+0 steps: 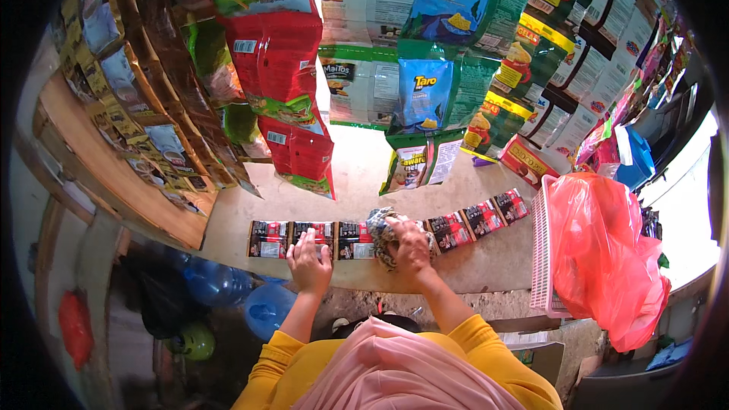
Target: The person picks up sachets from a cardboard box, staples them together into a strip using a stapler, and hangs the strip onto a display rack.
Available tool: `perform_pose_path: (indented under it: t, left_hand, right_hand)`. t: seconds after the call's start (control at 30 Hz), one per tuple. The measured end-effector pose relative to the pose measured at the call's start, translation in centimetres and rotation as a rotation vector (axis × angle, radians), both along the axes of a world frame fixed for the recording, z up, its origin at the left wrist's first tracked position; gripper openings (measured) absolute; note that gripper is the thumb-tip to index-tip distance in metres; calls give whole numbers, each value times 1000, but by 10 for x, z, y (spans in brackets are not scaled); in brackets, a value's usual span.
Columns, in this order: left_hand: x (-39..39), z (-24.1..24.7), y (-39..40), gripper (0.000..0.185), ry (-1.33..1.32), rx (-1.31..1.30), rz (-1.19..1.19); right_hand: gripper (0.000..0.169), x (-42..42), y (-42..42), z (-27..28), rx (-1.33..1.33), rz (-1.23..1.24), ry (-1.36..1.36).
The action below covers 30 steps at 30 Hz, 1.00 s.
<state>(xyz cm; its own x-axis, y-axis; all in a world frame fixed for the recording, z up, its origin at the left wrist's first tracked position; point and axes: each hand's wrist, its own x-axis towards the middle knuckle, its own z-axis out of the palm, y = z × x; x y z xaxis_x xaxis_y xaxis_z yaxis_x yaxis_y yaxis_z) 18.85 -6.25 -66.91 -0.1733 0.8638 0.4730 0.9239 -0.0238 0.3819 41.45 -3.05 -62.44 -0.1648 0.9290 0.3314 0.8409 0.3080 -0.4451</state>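
Observation:
A joined strip of black and red sachets [356, 240] lies across the pale counter [364, 279], its right part bending away from me. My left hand [310, 262] rests with fingers spread on the left part of the strip, and holds nothing else. A crumpled patterned cloth [380, 228] is under my right hand [409, 245], which presses it onto the middle of the strip. The cloth and hand cover one or two sachets there.
Strips of snack packets [427, 91] and coffee sachets [165, 142] hang beyond the counter. On the right stand a pink plastic basket [541, 262] with a red plastic bag [603, 256] and a Choco Pie box [527, 160]. Blue water bottles [219, 282] are below, left.

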Motion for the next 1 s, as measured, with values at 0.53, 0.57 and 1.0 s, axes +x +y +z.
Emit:
perform_pose_path:
  t: [0.53, 0.57, 1.0]
  left_hand:
    - [86, 17, 10, 40, 5, -108, -618]
    - [87, 16, 10, 40, 2, -104, -626]
    - [86, 15, 11, 41, 18, -90, -597]
  right_hand:
    - [49, 132, 25, -34, 63, -406, 216]
    - [50, 152, 32, -53, 95, -519, 251]
    - [57, 151, 36, -33, 224, -550, -258]
